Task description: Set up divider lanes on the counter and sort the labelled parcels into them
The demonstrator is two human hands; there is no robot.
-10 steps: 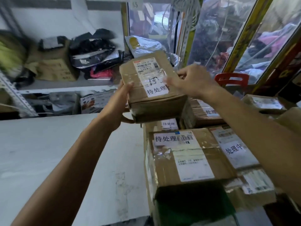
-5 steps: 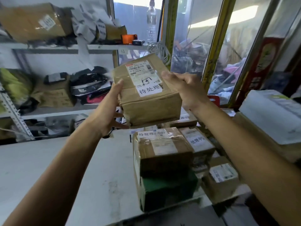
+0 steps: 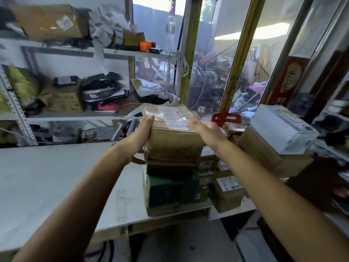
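I hold a brown cardboard parcel (image 3: 173, 146) with a white label on top between both hands. It sits low, on or just above a stacked box with a green band (image 3: 170, 191) on the white counter (image 3: 56, 176). My left hand (image 3: 139, 138) grips its left side, with the thumb curled under the bottom edge. My right hand (image 3: 205, 131) holds the upper right edge, its fingers reaching over the label. More labelled parcels (image 3: 228, 191) lie to the right of the stack.
A large brown box (image 3: 264, 154) with a white box (image 3: 283, 127) on it stands at the right. A red plastic item (image 3: 225, 118) sits behind the stack. Metal shelves (image 3: 66, 116) crammed with bags and boxes run along the back left.
The parcel has come down from in front of the shelves to the top of the stack and lies flatter. Both hands stayed on it.
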